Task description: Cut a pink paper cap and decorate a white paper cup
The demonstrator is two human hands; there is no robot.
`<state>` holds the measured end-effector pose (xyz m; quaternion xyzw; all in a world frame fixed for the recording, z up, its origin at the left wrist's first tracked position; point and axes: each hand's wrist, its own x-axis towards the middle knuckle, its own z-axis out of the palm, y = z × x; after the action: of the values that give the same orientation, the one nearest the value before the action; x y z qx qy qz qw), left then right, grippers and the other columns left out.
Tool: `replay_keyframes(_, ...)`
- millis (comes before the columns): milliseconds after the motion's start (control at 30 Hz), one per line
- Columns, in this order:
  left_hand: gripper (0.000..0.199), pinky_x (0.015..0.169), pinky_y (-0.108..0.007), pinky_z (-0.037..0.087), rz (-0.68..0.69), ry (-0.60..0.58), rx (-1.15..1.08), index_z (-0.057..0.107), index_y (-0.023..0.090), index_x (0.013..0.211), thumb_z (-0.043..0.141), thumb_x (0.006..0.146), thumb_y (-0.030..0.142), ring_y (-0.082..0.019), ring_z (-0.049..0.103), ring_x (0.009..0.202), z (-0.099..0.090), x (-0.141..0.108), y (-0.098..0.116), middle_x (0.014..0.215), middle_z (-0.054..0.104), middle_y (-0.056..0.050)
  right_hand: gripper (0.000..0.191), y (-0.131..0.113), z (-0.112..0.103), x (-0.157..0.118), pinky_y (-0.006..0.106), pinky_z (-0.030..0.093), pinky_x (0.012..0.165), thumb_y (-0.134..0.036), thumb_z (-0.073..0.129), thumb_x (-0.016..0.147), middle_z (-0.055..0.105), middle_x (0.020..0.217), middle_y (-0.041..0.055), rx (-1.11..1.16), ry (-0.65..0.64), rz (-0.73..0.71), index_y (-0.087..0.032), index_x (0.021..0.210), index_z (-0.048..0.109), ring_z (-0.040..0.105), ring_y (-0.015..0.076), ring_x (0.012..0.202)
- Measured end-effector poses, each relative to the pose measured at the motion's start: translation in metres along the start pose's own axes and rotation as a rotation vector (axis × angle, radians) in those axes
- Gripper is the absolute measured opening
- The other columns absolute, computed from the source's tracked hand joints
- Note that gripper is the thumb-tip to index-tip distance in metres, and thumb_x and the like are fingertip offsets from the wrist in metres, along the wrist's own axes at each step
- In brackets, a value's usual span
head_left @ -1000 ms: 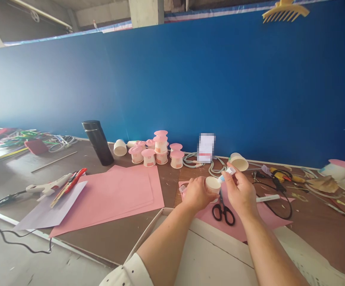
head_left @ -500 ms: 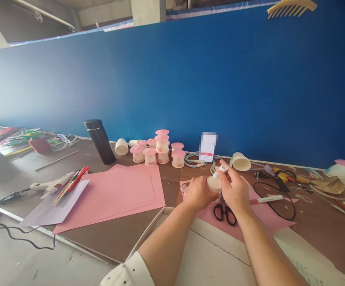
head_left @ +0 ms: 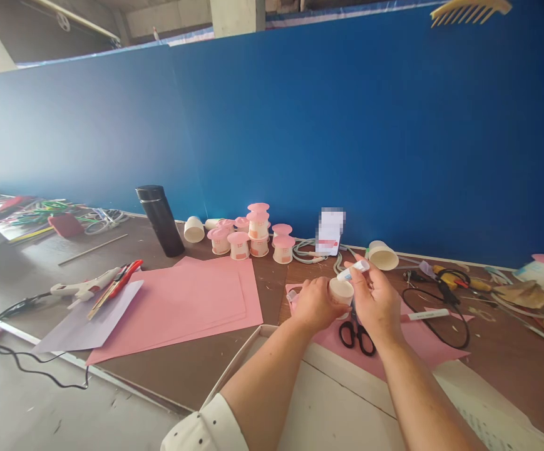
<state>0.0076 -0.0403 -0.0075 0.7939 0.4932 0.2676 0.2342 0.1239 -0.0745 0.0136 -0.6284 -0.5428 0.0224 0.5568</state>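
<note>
My left hand (head_left: 316, 305) is closed round a small white paper cup (head_left: 342, 290), turned so that one round end faces up toward me. In my right hand (head_left: 379, 300) is a slim white glue stick (head_left: 353, 270), pinched between thumb and fingers. Its tip is at the cup's rim; whether it touches I cannot tell. Black-handled scissors (head_left: 357, 338) lie just below the hands on pink paper (head_left: 422, 338). Toward the wall stand several paper cups with pink round tops (head_left: 283, 248), some stacked, with small window and door shapes on their sides.
Left lie pink sheets (head_left: 187, 307), a glue gun (head_left: 86, 285) and a red cutter knife (head_left: 121, 285). A black flask (head_left: 159, 220) and a phone (head_left: 330, 232) stand by the blue wall. A marker (head_left: 426, 315), cables and a loose cup (head_left: 383, 255) are at right; a shallow box (head_left: 328, 401) is in front.
My right hand has turned the glue stick, so more of its length shows, pointing down-left at the cup's rim. My left hand still holds the cup in place. The view has shifted slightly.
</note>
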Motion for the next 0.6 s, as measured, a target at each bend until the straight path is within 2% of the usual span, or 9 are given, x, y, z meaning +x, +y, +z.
replay_keyframes(167, 0.036, 0.084, -0.035, 0.042, 0.033, 0.026, -0.004, 0.055, 0.019, 0.090, 0.060, 0.069, 0.048, -0.025, 0.057, 0.089, 0.002, 0.001, 0.000, 0.092, 0.065, -0.007, 0.044, -0.001, 0.006, -0.001, 0.033, 0.048, 0.086, -0.049, 0.046, 0.087, 0.069, 0.105, 0.0057, -0.039, -0.073, -0.034, -0.024, 0.121, 0.059, 0.063, 0.0214, 0.100)
replay_keyframes(367, 0.037, 0.082, -0.036, 0.042, 0.025, 0.012, 0.015, 0.055, 0.019, 0.090, 0.059, 0.070, 0.049, -0.026, 0.057, 0.089, 0.001, 0.001, 0.001, 0.091, 0.065, -0.008, 0.043, 0.000, 0.003, -0.001, 0.033, 0.047, 0.083, -0.051, 0.047, 0.086, 0.069, 0.106, 0.0067, -0.076, -0.128, -0.007, -0.024, 0.116, 0.061, 0.064, 0.0222, 0.097)
replay_keyframes(533, 0.048, 0.079, -0.034, 0.044, -0.024, -0.025, 0.010, 0.055, 0.019, 0.094, 0.066, 0.063, 0.053, -0.027, 0.054, 0.097, -0.001, 0.000, 0.001, 0.100, 0.064, -0.008, 0.049, -0.004, -0.004, -0.002, 0.034, 0.047, 0.082, -0.050, 0.046, 0.087, 0.070, 0.101, 0.0081, -0.027, 0.027, 0.018, -0.021, 0.126, 0.055, 0.064, 0.0217, 0.093)
replay_keyframes(600, 0.047, 0.078, -0.034, 0.044, -0.022, -0.029, 0.010, 0.055, 0.019, 0.094, 0.066, 0.062, 0.053, -0.027, 0.054, 0.097, -0.002, 0.000, 0.001, 0.100, 0.064, -0.008, 0.048, -0.005, -0.004, -0.003, 0.034, 0.048, 0.083, -0.049, 0.046, 0.087, 0.069, 0.104, 0.0084, -0.005, 0.025, 0.016, -0.021, 0.126, 0.055, 0.064, 0.0214, 0.094)
